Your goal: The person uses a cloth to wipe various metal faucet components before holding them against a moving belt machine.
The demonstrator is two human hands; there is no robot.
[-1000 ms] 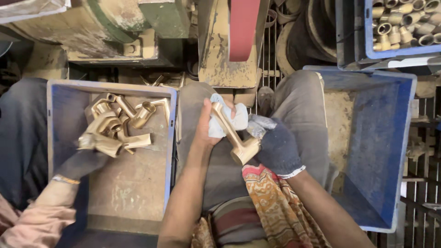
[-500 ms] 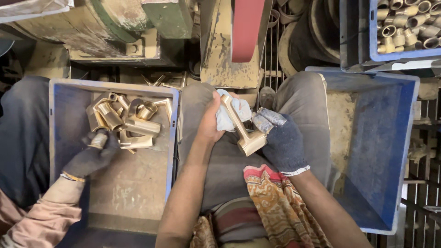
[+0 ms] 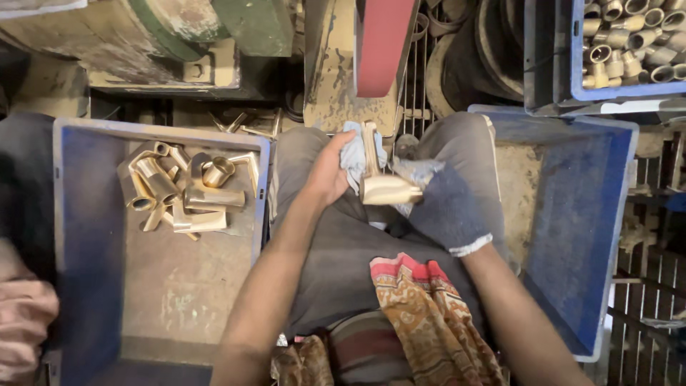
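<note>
Brass fitting, frame centre | left hand grips its stem through cloth | gloved right hand clasps its base | blue crate left, brass parts.

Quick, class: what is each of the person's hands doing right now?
Left hand: bare, closed on a pale cloth against the brass fitting.
Right hand: gloved, closed on the brass fitting.

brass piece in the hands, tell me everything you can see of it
The brass piece is a dull gold, T-shaped metal fitting: a thick short barrel lying crosswise with a slimmer stem rising toward the red sanding belt. It sits over the person's lap. The left hand holds it through a pale cloth; the right hand, in a grey glove, grips the barrel end.
</note>
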